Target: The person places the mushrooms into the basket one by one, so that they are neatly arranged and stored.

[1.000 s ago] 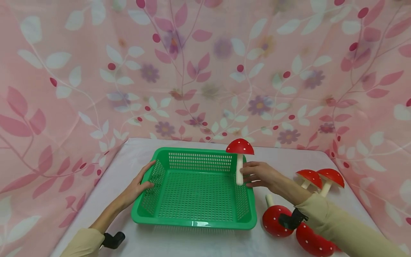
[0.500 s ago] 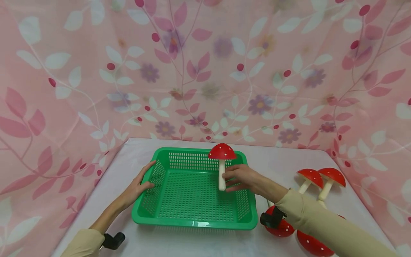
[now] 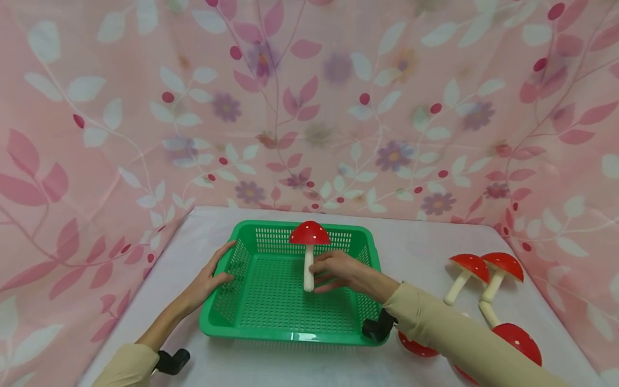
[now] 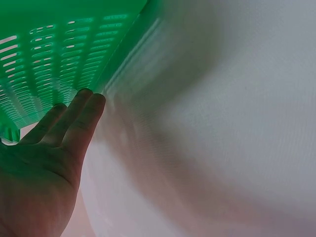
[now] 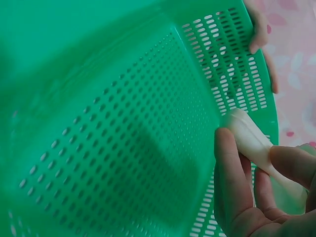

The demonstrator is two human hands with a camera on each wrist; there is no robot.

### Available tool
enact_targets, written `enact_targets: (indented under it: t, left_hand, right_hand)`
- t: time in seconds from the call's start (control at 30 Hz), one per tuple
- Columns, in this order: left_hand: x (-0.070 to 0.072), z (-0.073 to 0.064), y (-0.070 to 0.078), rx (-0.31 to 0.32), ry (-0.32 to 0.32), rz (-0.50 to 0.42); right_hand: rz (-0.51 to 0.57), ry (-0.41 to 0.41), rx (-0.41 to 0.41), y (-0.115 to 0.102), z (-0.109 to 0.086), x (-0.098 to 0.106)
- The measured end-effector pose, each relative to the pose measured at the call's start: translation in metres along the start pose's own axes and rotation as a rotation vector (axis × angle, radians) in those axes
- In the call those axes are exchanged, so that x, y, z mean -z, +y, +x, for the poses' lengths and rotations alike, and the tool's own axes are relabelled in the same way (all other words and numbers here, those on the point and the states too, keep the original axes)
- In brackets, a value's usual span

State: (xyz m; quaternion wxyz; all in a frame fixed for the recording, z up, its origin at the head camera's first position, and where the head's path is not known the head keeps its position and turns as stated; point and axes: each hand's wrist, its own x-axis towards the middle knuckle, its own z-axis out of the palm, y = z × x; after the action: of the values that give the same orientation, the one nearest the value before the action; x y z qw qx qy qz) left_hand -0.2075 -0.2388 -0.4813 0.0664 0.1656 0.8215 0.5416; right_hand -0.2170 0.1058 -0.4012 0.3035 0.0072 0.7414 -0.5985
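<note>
In the head view, a toy mushroom (image 3: 309, 236) with a white-dotted red cap stands upright in the air, cap on top, over the green plastic basket (image 3: 295, 337). My right hand (image 3: 340, 271) pinches its pale stem (image 5: 252, 136) between thumb and fingers. The basket's floor shows bare beneath it. My left hand (image 3: 205, 279) holds the basket's left rim, thumb over the edge. Seen from the left wrist, the fingers (image 4: 84, 123) lie straight along the slotted outer wall.
Several more red-capped mushrooms (image 3: 469, 267) lie on the white cloth (image 3: 416, 242) right of the basket, some partly hidden by my right sleeve (image 3: 450, 333). Black wrist cameras (image 3: 172, 362) jut from both wrists. Pink floral curtain (image 3: 309, 107) encloses the back and sides.
My right hand has carried the mushroom leftward and slightly lower, from the basket's right rim to over its middle. The left hand keeps its place on the left rim.
</note>
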Motion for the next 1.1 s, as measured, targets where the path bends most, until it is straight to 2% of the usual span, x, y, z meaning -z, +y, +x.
enact_targets:
  t: [0.63, 1.1]
  left_hand:
    - [0.000, 0.001, 0.000, 0.013, -0.003, -0.035]
    - [0.002, 0.001, 0.000, 0.021, -0.017, -0.047]
  right_hand:
    - [0.074, -0.062, -0.004, -0.002, 0.037, -0.033]
    - [0.126, -0.142, -0.052, -0.001, 0.063, -0.053]
